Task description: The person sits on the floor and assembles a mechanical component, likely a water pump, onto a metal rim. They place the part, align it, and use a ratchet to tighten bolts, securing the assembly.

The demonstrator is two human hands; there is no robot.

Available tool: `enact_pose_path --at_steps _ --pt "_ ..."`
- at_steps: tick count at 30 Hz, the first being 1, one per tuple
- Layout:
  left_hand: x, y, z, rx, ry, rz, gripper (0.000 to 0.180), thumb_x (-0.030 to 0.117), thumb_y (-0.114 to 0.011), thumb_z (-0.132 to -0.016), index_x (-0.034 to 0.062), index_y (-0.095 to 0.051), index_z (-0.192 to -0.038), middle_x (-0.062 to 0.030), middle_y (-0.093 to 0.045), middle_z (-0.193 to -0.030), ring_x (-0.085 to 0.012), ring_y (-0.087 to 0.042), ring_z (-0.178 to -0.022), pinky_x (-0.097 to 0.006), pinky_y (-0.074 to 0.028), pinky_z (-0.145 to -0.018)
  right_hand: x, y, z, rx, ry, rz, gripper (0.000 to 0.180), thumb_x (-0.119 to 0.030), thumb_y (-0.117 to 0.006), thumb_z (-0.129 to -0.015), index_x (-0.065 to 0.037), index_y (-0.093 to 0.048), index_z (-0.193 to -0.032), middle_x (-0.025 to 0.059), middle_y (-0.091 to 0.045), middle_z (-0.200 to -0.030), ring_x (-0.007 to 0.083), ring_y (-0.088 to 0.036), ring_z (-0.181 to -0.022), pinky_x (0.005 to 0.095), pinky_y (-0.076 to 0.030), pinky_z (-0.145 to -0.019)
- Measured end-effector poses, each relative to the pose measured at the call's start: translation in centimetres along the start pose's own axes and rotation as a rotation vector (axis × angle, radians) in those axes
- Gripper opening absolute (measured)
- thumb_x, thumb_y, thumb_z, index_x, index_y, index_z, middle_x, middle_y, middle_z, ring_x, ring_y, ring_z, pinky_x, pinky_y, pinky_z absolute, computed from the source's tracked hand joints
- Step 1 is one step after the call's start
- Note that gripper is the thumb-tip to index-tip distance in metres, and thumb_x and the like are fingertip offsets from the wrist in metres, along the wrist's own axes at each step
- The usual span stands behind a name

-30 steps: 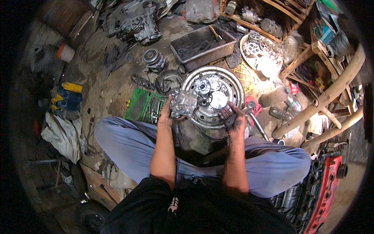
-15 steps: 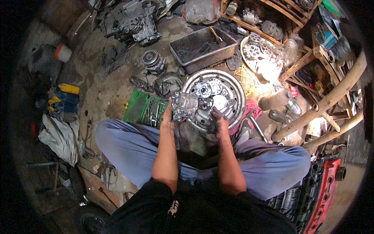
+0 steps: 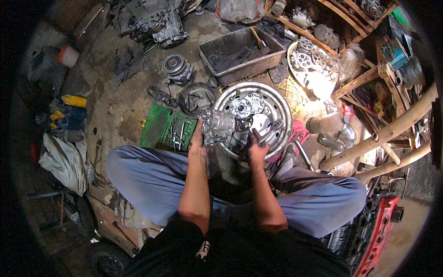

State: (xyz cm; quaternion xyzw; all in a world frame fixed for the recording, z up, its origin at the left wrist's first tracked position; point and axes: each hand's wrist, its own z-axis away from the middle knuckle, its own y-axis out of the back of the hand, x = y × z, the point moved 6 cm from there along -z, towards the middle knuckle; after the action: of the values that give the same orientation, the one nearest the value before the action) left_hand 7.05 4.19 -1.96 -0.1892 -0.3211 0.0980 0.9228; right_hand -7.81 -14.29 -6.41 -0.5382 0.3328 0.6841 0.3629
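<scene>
Hands on a metal housing at a steel wheel rim

Head view. Person sits on the workshop floor, knees spread, both forearms reaching forward from the lower edge. Left hand (image 3: 197,141) lies against the near side of a grey cast metal housing (image 3: 218,125), fingers curled on its lower edge, gripping it. The housing rests on the left lip of a steel wheel rim (image 3: 281,115) lying flat on the ground between the knees. Right hand (image 3: 256,148) is clenched around a dark tool handle (image 3: 270,131) that angles up and to the right over the rim's inside; the tool's working end is too small to make out. Inside the rim sit two round perforated metal discs (image 3: 247,105), side by side, just beyond the housing.

Around it: a green socket tray (image 3: 159,127) with small sockets lies just left of the left hand. A dark pulley (image 3: 175,67) stands farther out on the dirty floor. A grey metal tub (image 3: 240,53) holding dark scraps sits beyond the rim. A white basin of gear-like parts (image 3: 309,64) lies to the right of the tub. Bamboo poles (image 3: 392,134) cross at the right. A red engine part (image 3: 378,231) sits beside the right knee.
</scene>
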Motion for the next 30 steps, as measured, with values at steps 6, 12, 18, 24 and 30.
enact_pose_path --at_steps 6,12,18,24,30 --pt "-0.3 0.7 -1.4 -0.066 -0.008 0.023 0.056 0.057 -0.056 -0.094 0.0136 -0.058 -0.130 -0.0093 -0.065 -0.119 -0.0262 -0.065 -0.099 -0.048 -0.053 -0.078 -0.7 0.3 0.1 0.092 0.059 0.094 0.028 -0.005 -0.057 -0.094 0.004 -0.068 -0.118 0.0148 -0.074 -0.099 0.0153 -0.066 -0.089 0.0291 -0.049 -0.085" --pt "-0.8 0.5 -2.2 -0.035 -0.011 -0.052 0.069 0.056 -0.059 -0.093 0.0096 -0.049 -0.142 -0.0112 -0.059 -0.134 -0.0290 -0.060 -0.115 -0.046 -0.049 -0.095 0.8 2.3 -2.4 0.343 0.055 0.401 0.017 -0.008 -0.066 -0.090 0.004 -0.073 -0.100 0.0114 -0.074 -0.093 0.0162 -0.066 -0.087 0.0317 -0.050 -0.083" --pt "-0.8 0.7 -2.5 0.042 0.013 -0.124 0.075 0.058 -0.061 -0.091 0.0038 -0.048 -0.142 -0.0126 -0.057 -0.137 -0.0289 -0.054 -0.122 -0.042 -0.041 -0.104 -0.6 2.3 -5.0 0.181 -0.084 0.140 0.017 -0.009 -0.071 -0.089 0.003 -0.074 -0.101 0.0088 -0.074 -0.092 0.0165 -0.065 -0.085 0.0308 -0.049 -0.083" --pt "-0.2 1.1 -1.6 0.079 -0.077 -0.132 0.072 0.059 -0.061 -0.091 0.0047 -0.055 -0.137 -0.0124 -0.063 -0.127 -0.0274 -0.064 -0.107 -0.041 -0.050 -0.093 0.9 0.6 -2.4 0.153 -0.132 0.150 0.021 -0.007 -0.071 -0.086 0.004 -0.074 -0.104 0.0077 -0.073 -0.089 0.0142 -0.065 -0.079 0.0302 -0.051 -0.076" --pt "-0.7 0.0 -2.6 -0.057 0.014 0.063 0.062 0.049 -0.062 -0.095 0.0046 -0.053 -0.138 -0.0112 -0.062 -0.130 -0.0268 -0.060 -0.117 -0.042 -0.050 -0.097 10.5 0.9 -6.1 0.206 -0.162 0.094 0.019 -0.010 -0.074 -0.085 0.004 -0.070 -0.098 0.0081 -0.069 -0.083 0.0151 -0.065 -0.069 0.0301 -0.052 -0.060"
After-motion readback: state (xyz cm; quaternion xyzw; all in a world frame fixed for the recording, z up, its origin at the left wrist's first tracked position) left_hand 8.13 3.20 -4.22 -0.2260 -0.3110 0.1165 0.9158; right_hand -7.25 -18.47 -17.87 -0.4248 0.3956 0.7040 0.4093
